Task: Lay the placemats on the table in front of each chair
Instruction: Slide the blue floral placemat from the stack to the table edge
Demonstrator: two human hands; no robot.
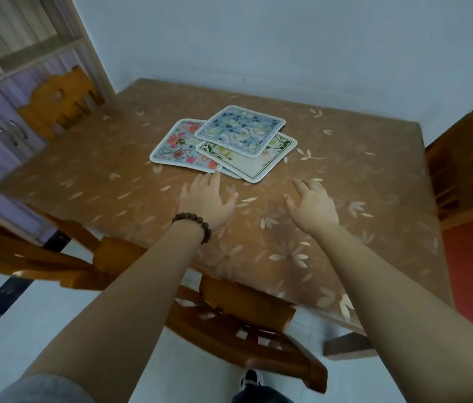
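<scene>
Three floral placemats lie in an overlapping pile mid-table: a blue-flowered one (241,129) on top, a pink-flowered one (175,146) under it at the left, a green-and-cream one (261,162) at the right. My left hand (206,199), with a bead bracelet on its wrist, hovers open, its fingertips just short of the pile's near edge. My right hand (312,205) is open too, fingers spread, over bare tabletop to the right of and nearer than the pile. Neither hand holds anything.
The table (98,170) has a brown leaf-patterned cover and stands against a pale wall. Wooden chairs stand at the near side (244,315), the left (58,100) and the right (467,170). A cabinet (2,82) fills the back left corner.
</scene>
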